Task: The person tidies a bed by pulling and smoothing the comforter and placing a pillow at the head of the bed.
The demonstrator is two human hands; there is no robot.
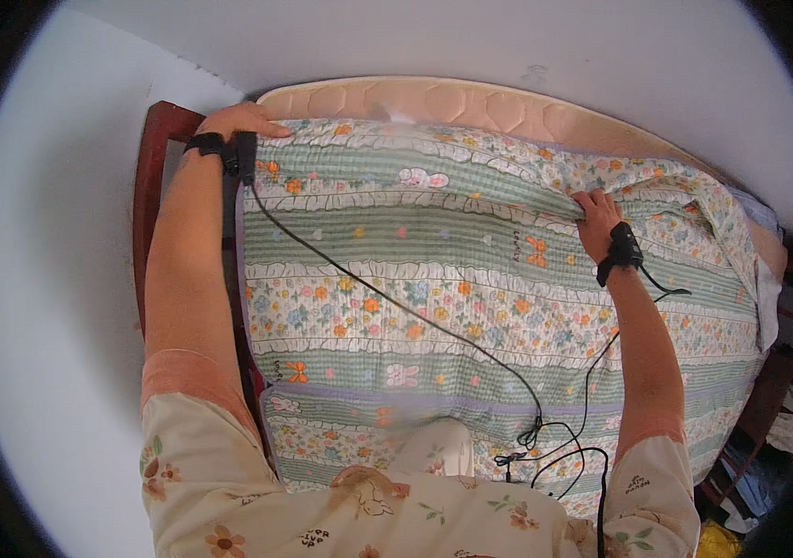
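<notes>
A quilted bed cover with green checked stripes, flowers and rabbits lies over the mattress, whose pale pink far edge shows by the wall. At the cover's far left corner rests my left hand, fingers stretched over the edge; whether it grips the fabric I cannot tell. Farther right, my right hand has its fingers curled on a fold of the cover. Past that hand, the far right part of the cover is bunched and partly turned over. Both wrists wear black strapped devices with cables.
A dark red wooden bed frame stands at the left, close to the white wall. Black cables run across the cover towards my body. Beyond the bed's right side lie clothes and a yellow cloth.
</notes>
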